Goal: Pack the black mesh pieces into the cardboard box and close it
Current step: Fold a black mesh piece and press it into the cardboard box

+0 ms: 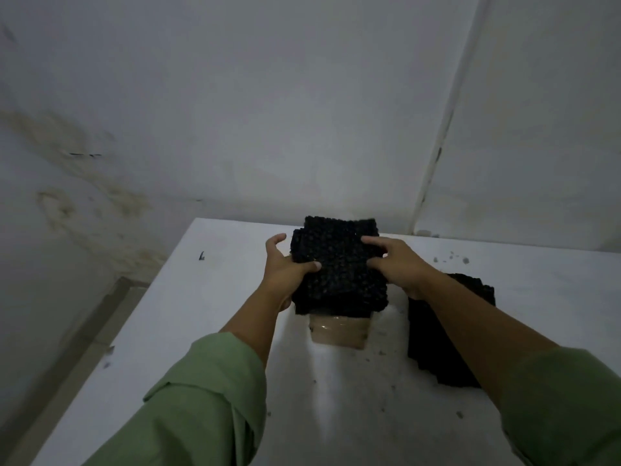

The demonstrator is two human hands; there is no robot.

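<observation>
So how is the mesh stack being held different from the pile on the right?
The held mesh stack is gripped by the left hand and right hand above the cardboard box; the other pile lies untouched on the white table, partly hidden by a forearm. Both are black and bumpy.

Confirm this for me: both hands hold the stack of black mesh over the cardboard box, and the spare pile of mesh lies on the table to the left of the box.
One detail is off. The head view shows the spare pile to the right of the box, under the right forearm. The rest stands: the left hand and right hand hold the stack over the box on the table.
</observation>
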